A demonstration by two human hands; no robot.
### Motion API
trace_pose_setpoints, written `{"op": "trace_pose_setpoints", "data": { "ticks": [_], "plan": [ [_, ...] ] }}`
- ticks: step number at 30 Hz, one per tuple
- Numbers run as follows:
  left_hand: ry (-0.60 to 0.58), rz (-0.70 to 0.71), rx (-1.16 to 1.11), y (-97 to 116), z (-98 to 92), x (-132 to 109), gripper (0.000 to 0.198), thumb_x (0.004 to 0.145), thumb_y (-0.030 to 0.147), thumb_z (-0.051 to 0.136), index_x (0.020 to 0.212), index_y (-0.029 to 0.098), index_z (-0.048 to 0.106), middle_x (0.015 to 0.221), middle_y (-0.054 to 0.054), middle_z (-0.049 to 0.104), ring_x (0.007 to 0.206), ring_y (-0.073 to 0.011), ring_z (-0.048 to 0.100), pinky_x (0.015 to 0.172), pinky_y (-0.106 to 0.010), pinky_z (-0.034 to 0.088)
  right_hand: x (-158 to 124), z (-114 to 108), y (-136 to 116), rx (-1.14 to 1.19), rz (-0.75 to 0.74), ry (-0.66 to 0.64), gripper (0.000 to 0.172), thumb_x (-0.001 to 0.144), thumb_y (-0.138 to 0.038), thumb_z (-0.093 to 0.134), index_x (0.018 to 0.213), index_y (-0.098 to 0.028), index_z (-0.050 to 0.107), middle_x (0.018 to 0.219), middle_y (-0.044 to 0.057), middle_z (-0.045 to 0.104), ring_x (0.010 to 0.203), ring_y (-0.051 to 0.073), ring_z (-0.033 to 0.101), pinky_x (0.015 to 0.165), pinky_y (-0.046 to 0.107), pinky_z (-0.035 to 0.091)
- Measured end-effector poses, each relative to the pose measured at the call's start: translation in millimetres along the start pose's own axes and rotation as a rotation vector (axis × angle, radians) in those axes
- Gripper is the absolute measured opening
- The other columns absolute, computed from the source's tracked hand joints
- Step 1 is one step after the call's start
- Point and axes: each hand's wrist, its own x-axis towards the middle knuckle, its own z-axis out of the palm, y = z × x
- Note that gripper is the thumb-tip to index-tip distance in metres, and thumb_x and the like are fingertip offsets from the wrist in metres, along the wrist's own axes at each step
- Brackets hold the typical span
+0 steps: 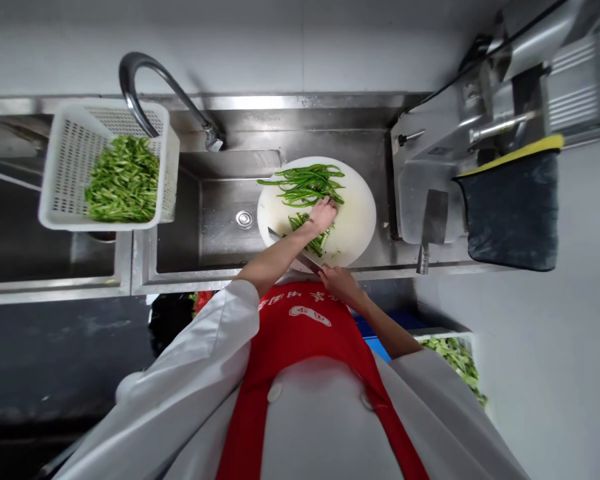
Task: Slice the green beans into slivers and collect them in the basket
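Lying at the centre of the frame, long, thin green peppers (307,179) are resting on a round white cutting board (357,210), seemingly spread for easy reach. The left hand (324,213) is touching them with bent fingers; whether it is gripping any, I cannot tell. Lower down, the right hand (337,283) is clasping a long steel knife (311,264), its blade slanting leftward beneath the left forearm, perhaps keeping clear of the fingers.
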Motion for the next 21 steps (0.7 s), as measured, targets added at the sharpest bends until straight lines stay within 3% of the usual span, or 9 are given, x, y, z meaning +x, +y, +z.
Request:
{"op": "trace_pose_setpoints", "data": {
  "ticks": [2, 4, 6, 8, 11, 13, 17, 21],
  "plan": [
    [0.0, 0.038, 0.018, 0.9, -10.8, -6.2, 0.025, 0.091, -0.001, 0.049, 0.093, 0.008, 0.072, 0.105, -0.016, 0.068, 0.109, -0.0254, 0.052, 0.095, -0.04, 0.042, 0.3, 0.8, 4.1, 0.037, 0.007, 0.013, 0.041, 0.108, -0.041, 0.028, 0.122, -0.018, 0.06, 0.106, 0.014, 0.072, 0.098, 0.027, 0.07, 0.085, 0.034, 0.049],
    [0.074, 0.104, -0.028, 1.6, -27.0, -26.5, 0.025, 0.095, 0.006, 0.049, 0.106, 0.011, 0.071, 0.109, -0.013, 0.067, 0.106, -0.0246, 0.053, 0.094, -0.039, 0.044, 0.5, 1.3, 10.2, 0.078, 0.021, 0.015, 0.039, 0.108, -0.041, 0.031, 0.122, -0.019, 0.061, 0.108, 0.013, 0.072, 0.1, 0.027, 0.07, 0.087, 0.033, 0.048],
    [0.239, 0.161, -0.123, -0.4, -39.7, -63.2, 0.028, 0.099, 0.015, 0.048, 0.12, 0.016, 0.067, 0.117, -0.011, 0.064, 0.106, -0.0238, 0.053, 0.095, -0.038, 0.047, 0.3, 1.3, 17.9, 0.118, 0.039, 0.02, 0.04, 0.108, -0.041, 0.031, 0.122, -0.019, 0.061, 0.109, 0.013, 0.072, 0.101, 0.026, 0.069, 0.087, 0.031, 0.046],
    [0.416, 0.15, -0.203, -7.7, -40.2, -110.6, 0.03, 0.101, 0.021, 0.048, 0.127, 0.021, 0.064, 0.123, -0.011, 0.061, 0.109, -0.024, 0.054, 0.097, -0.04, 0.047, 0.0, 1.4, 25.8, 0.14, 0.064, 0.032, 0.041, 0.108, -0.041, 0.029, 0.121, -0.019, 0.061, 0.108, 0.013, 0.073, 0.101, 0.025, 0.069, 0.086, 0.03, 0.045],
    [0.535, 0.018, -0.228, -26.6, -12.5, -175.6, 0.027, 0.1, 0.021, 0.051, 0.122, 0.022, 0.066, 0.116, -0.012, 0.062, 0.108, -0.0249, 0.055, 0.093, -0.042, 0.05, 0.5, 2.4, 33.6, 0.13, 0.102, 0.04, 0.042, 0.109, -0.04, 0.027, 0.118, -0.018, 0.061, 0.106, 0.013, 0.073, 0.101, 0.024, 0.068, 0.086, 0.029, 0.044],
    [0.538, -0.042, -0.251, -39.3, 16.7, -201.2, 0.025, 0.1, 0.021, 0.049, 0.116, 0.021, 0.068, 0.109, -0.012, 0.062, 0.104, -0.0243, 0.057, 0.089, -0.041, 0.052, 1.4, 4.0, 33.5, 0.103, 0.124, 0.029, 0.043, 0.109, -0.041, 0.026, 0.118, -0.017, 0.061, 0.105, 0.013, 0.073, 0.1, 0.024, 0.069, 0.086, 0.029, 0.044],
    [0.464, -0.063, -0.311, -55.9, 60.2, -212.9, 0.027, 0.101, 0.025, 0.047, 0.117, 0.018, 0.067, 0.11, -0.012, 0.064, 0.106, -0.0242, 0.059, 0.096, -0.043, 0.051, 0.8, 7.1, 23.4, 0.018, 0.149, -0.017, 0.045, 0.109, -0.041, 0.023, 0.122, -0.016, 0.059, 0.104, 0.015, 0.073, 0.097, 0.025, 0.07, 0.083, 0.029, 0.045],
    [0.447, -0.036, -0.351, -64.8, 69.5, -208.7, 0.026, 0.102, 0.026, 0.045, 0.114, 0.018, 0.067, 0.112, -0.012, 0.065, 0.107, -0.0236, 0.059, 0.098, -0.043, 0.051, -7.9, 4.2, 13.9, -0.049, 0.136, -0.033, 0.045, 0.109, -0.039, 0.021, 0.122, -0.016, 0.057, 0.101, 0.015, 0.073, 0.094, 0.025, 0.071, 0.08, 0.03, 0.046]
  ]
}}
